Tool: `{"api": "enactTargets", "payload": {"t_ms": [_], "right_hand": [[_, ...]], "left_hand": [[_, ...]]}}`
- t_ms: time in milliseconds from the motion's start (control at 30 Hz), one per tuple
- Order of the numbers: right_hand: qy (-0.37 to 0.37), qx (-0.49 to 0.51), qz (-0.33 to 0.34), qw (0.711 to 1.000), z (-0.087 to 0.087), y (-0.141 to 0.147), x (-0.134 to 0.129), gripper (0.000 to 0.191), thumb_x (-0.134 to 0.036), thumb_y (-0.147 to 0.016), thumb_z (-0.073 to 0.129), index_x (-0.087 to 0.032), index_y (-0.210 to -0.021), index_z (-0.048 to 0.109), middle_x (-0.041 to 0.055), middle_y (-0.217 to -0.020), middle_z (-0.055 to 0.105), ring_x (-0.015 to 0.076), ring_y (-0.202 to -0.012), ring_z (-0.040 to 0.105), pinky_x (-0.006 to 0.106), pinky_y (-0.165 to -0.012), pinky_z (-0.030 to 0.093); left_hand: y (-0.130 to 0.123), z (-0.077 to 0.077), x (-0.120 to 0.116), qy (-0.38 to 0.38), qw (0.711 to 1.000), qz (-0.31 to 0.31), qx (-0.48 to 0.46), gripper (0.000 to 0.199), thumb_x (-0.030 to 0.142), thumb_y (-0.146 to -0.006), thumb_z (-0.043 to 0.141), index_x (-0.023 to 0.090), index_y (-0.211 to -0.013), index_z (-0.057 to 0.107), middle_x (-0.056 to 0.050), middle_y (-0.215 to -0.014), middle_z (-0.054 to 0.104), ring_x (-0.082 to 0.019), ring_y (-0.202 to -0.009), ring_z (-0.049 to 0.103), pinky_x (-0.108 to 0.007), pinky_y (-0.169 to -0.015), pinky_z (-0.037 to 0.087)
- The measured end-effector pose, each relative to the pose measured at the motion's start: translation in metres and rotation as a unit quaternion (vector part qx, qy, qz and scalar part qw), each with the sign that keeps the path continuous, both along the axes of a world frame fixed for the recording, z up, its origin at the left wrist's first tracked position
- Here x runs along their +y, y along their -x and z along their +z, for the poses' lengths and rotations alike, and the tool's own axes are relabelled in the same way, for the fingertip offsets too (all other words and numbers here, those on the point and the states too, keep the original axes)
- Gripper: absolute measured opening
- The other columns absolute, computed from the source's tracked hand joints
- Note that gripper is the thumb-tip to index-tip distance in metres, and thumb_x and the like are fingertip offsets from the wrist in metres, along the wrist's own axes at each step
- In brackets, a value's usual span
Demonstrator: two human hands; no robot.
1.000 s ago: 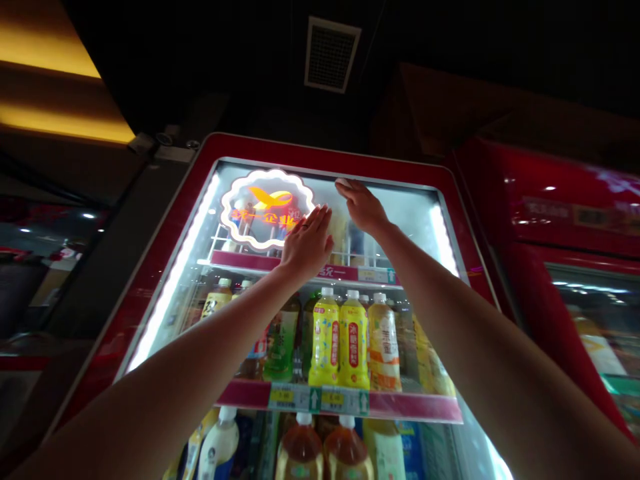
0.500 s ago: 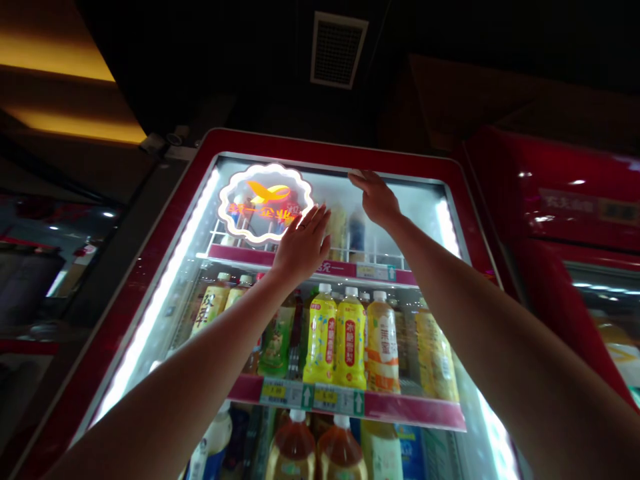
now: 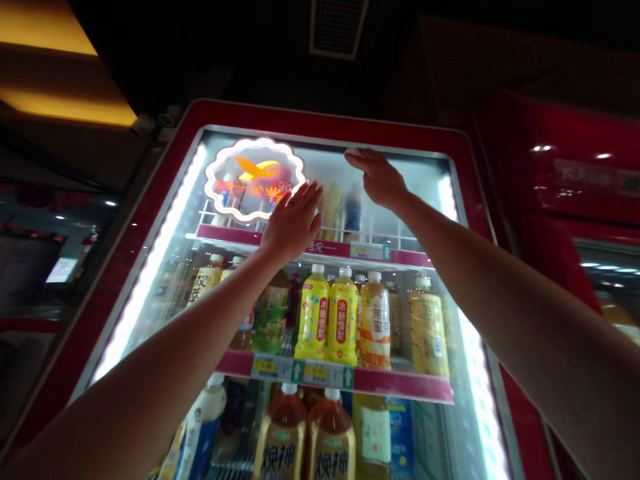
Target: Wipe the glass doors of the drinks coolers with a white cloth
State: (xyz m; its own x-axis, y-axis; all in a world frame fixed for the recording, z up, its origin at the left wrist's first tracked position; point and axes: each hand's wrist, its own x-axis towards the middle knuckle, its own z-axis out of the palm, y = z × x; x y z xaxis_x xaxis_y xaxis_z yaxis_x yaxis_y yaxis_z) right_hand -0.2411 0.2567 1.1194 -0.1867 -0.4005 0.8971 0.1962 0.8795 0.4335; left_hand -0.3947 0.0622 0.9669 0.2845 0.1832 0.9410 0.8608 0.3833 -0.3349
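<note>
"Where's the red-framed glass door?"
"Upright, under a dark ceiling; left hand before it, fingers released. Right hand: can't tell."
"Bright-yellow plastic bottles?"
"Two, on a pink-edged shelf."

Both bare arms reach up and forward, the left hand flat with extended fingers, the right hand higher, apart from it, its fingers angled leftward
</note>
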Motion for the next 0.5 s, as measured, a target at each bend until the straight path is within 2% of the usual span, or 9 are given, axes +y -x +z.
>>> {"api": "enactTargets", "payload": {"t_ms": [100,167,233,400,500], "right_hand": [[0.032,0.038,0.009,0.999,0.019,0.006,0.009,0.058,-0.025,-0.102,0.041,-0.034,-0.156,0.061,-0.0036,-0.170,0.052,0.0301,-0.164,0.038,0.059,-0.138,0.025],[0.040,0.057,0.005,0.998,0.025,0.012,0.010,0.057,-0.026,-0.102,0.042,-0.033,-0.156,0.061,-0.0027,-0.172,0.050,0.0327,-0.165,0.035,0.062,-0.138,0.022],[0.037,0.057,-0.003,0.998,0.023,0.019,0.005,0.057,-0.027,-0.102,0.042,-0.032,-0.155,0.061,-0.0027,-0.172,0.050,0.0330,-0.164,0.036,0.062,-0.138,0.023],[0.000,0.035,-0.015,0.999,0.007,0.021,-0.004,0.059,-0.024,-0.103,0.035,-0.034,-0.156,0.060,-0.0057,-0.170,0.052,0.0257,-0.163,0.039,0.051,-0.139,0.026],[0.027,0.032,-0.020,0.999,0.021,0.011,0.002,0.057,-0.028,-0.105,0.038,-0.035,-0.156,0.060,-0.0057,-0.170,0.051,0.0278,-0.163,0.039,0.054,-0.138,0.028]], "left_hand": [[-0.001,0.000,0.001,0.001,1.000,0.000,-0.006,0.064,0.029,-0.110,0.032,0.016,-0.173,0.031,-0.011,-0.181,0.032,-0.029,-0.168,0.030,-0.052,-0.138,0.026],[-0.002,-0.001,0.001,0.001,1.000,-0.001,-0.004,0.065,0.028,-0.109,0.032,0.016,-0.173,0.030,-0.010,-0.181,0.032,-0.030,-0.168,0.030,-0.052,-0.138,0.026],[-0.003,-0.001,0.002,-0.002,1.000,-0.004,0.000,0.066,0.027,-0.109,0.033,0.017,-0.174,0.027,-0.010,-0.181,0.033,-0.031,-0.168,0.030,-0.053,-0.138,0.025],[-0.004,-0.002,0.006,-0.011,1.000,-0.025,0.004,0.067,0.027,-0.109,0.032,0.018,-0.175,0.024,-0.010,-0.180,0.033,-0.032,-0.168,0.029,-0.055,-0.139,0.023],[-0.005,-0.002,0.007,-0.006,0.999,-0.036,-0.001,0.069,0.025,-0.109,0.031,0.020,-0.176,0.020,-0.008,-0.181,0.033,-0.033,-0.168,0.028,-0.057,-0.139,0.022]]}}
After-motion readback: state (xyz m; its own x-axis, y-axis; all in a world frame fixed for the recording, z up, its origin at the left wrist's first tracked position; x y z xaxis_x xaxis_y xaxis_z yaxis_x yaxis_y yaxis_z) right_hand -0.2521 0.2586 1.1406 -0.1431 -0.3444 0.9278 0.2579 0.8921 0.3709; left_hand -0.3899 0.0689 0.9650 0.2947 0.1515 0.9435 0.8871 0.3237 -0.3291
